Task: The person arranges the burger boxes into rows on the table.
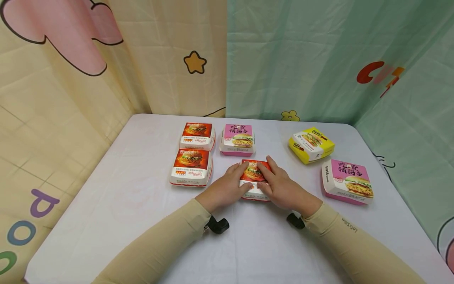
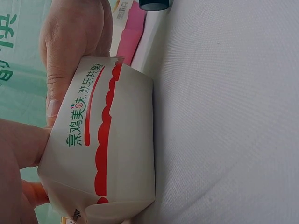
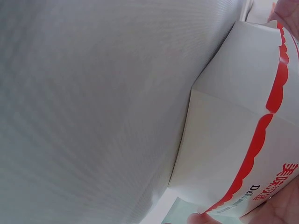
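A red and white burger box (image 1: pixel 254 171) sits near the middle of the table, between both hands. From its left side my left hand (image 1: pixel 227 187) holds it, the thumb over the top near the front and the fingers toward the back. Opposite, my right hand (image 1: pixel 285 187) grips the right side, with the thumb on the lid and the fingers spread toward the back corner. In the left wrist view, the burger box (image 2: pixel 126 140) shows a closed lid with a red scalloped edge. The right wrist view shows the burger box (image 3: pixel 229 135) with its base at the white cloth.
Two more red burger boxes, a rear one (image 1: pixel 196 135) and a front one (image 1: pixel 191 167), stand at left. A pink box (image 1: pixel 237 140) is behind the held one. At right are a turned yellow box (image 1: pixel 312 145) and another pink box (image 1: pixel 347 181). Curtains border the white table (image 1: pixel 117 197).
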A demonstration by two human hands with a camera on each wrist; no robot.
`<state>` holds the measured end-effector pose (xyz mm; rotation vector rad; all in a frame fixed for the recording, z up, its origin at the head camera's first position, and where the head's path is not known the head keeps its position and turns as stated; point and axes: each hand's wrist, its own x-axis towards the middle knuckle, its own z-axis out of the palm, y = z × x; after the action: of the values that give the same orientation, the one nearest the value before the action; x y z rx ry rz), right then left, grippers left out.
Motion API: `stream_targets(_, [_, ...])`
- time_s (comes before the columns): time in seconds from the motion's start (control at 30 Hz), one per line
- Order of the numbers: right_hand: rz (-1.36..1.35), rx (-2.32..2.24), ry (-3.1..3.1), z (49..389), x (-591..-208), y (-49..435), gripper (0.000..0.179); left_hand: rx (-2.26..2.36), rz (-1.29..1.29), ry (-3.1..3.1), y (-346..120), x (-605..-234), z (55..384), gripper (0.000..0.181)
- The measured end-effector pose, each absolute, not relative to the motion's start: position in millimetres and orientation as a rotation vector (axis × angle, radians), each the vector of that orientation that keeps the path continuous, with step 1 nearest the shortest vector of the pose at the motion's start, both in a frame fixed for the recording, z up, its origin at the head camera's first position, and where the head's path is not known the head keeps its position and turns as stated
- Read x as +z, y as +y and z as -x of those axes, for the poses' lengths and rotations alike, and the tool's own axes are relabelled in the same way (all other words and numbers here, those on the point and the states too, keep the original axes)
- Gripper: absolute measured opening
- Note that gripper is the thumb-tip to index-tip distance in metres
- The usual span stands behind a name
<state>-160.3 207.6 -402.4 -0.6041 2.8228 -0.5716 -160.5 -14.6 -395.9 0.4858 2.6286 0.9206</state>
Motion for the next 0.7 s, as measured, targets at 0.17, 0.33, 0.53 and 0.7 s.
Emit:
stream_targets(0.17, [0.606,-0.566,2.825,159.9,-402.1,207.9,0.072,0.915,-0.482,2.629,-14.6,-395.8,160.5,0.078])
stream_targets(0.33, [0.603,-0.559,2.82,160.3,-401.5,208.2,0.072,0.92,-0.475,2.626,-14.5,-396.9,161.6,0.078])
stream_targets(0.53, [0.598,-0.562,2.809,161.4,-400.9,208.3,0.072,0.919,-0.466,2.624,-13.9,-398.4,162.4,0.078])
stream_targets(0.7, [0.603,-0.573,2.797,161.9,-401.1,209.0,0.073,0.918,-0.457,2.624,-13.7,-398.2,161.9,0.077])
